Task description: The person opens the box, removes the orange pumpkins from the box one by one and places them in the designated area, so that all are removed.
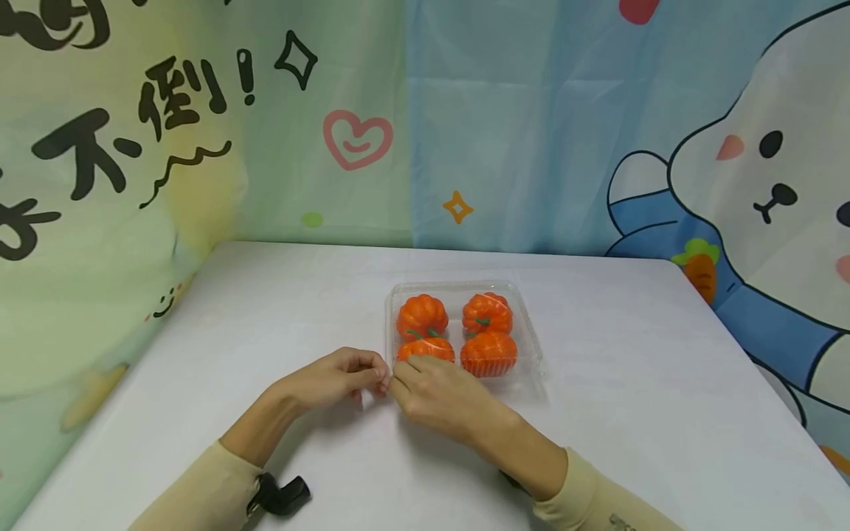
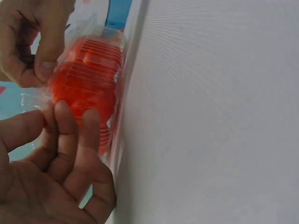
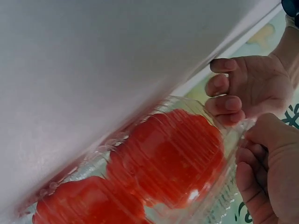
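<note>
A clear plastic clamshell box (image 1: 530,352) with several orange toy pumpkins (image 1: 489,355) in it sits on the white table. At the box's near left corner, my right hand (image 1: 441,394) pinches the plastic edge between thumb and curled fingers. My left hand (image 1: 345,380) meets it there, its thumb and index finger pinching the same corner from the left. In the left wrist view, the left hand's (image 2: 60,163) other fingers are spread beside the ribbed side wall. Through that wall the red-looking pumpkins (image 3: 170,158) show in the right wrist view. My right hand covers part of the front left pumpkin (image 1: 425,349).
The white table (image 1: 631,383) stretches out on both sides of the box. Behind it hangs a printed cloth backdrop (image 1: 498,133) with a cartoon bear and lettering. A black wrist-worn device (image 1: 284,495) sits at my left sleeve.
</note>
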Demonstrator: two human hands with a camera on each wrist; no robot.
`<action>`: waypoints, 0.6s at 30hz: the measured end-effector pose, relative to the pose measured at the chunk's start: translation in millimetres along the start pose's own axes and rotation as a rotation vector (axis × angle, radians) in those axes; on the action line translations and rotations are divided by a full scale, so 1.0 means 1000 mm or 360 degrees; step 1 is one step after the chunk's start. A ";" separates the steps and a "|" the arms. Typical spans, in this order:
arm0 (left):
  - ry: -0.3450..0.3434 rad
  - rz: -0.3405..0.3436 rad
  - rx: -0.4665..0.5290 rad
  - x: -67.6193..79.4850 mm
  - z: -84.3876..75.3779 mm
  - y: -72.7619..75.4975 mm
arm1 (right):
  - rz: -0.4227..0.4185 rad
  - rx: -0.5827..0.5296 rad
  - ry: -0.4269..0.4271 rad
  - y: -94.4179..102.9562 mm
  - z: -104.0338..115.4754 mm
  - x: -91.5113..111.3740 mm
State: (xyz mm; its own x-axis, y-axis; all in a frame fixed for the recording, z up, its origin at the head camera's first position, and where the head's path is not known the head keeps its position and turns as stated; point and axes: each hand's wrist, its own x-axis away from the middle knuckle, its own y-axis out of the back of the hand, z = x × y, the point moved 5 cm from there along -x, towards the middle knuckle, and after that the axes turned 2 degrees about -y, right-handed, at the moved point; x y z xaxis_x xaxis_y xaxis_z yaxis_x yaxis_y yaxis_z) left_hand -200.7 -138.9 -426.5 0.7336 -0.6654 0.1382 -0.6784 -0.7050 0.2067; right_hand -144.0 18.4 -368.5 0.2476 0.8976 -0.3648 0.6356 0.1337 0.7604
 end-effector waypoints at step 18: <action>-0.0067 -0.0104 0.0028 -0.010 0.001 -0.001 | -0.0085 0.0066 0.0024 -0.001 -0.003 0.004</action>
State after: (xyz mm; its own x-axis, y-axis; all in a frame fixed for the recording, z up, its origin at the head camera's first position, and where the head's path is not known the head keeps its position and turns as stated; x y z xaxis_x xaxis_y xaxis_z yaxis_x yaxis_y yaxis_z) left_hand -207.3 -131.8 -429.5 0.7741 -0.6274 0.0840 -0.6301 -0.7511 0.1971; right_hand -145.6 22.8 -369.4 0.2019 0.8958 -0.3960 0.6772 0.1644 0.7172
